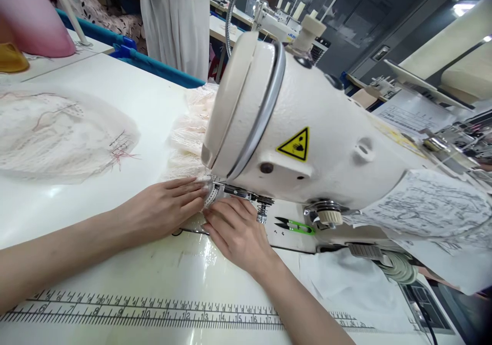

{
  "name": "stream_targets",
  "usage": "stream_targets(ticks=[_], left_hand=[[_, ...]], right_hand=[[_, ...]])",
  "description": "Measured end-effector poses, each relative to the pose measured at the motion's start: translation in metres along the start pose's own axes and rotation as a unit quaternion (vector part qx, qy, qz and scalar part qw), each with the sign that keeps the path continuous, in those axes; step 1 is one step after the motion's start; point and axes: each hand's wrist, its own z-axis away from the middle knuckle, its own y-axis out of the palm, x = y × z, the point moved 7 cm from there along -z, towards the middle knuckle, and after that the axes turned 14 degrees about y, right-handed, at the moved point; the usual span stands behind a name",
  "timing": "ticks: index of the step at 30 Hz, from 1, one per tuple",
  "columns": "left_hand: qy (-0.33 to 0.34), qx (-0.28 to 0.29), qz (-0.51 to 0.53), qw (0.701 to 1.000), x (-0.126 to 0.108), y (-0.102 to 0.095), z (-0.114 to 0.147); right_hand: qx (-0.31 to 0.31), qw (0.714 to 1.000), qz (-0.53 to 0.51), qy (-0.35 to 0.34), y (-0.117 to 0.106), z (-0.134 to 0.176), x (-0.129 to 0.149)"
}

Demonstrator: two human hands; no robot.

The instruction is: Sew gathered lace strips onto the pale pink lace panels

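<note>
Pale cream lace fabric [188,135] lies gathered under the head of a white sewing machine [246,109]. My left hand [165,206] rests flat on the lace just left of the needle area, fingers stretched out towards the presser foot. Close beside it, my right hand [234,227] has bent fingers, with thumb and fingertips closed on the edge of the lace in front of the foot. The fingertips of both hands nearly meet. The machine head and my hands hide the needle and part of the fabric.
Green-handled thread snips [298,226] lie on the machine bed to the right. A bundle of sheer fabric [61,135] with loose red threads is at the left. A printed ruler strip [172,314] runs along the front edge. A person in a pale skirt [175,27] stands behind the table.
</note>
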Motion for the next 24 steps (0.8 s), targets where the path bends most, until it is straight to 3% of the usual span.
stream_targets(ticks=[4,13,24], left_hand=[[-0.002,0.015,-0.011,1.000,-0.001,0.004,0.001],[-0.048,-0.011,-0.005,0.999,-0.002,0.019,0.011],[-0.010,0.022,-0.055,0.998,-0.002,0.008,0.003]], right_hand=[[-0.007,1.000,0.006,0.008,-0.001,0.000,-0.001],[-0.019,0.999,0.034,0.023,0.000,0.000,-0.004],[-0.010,0.996,0.075,0.048,0.005,0.004,-0.014]])
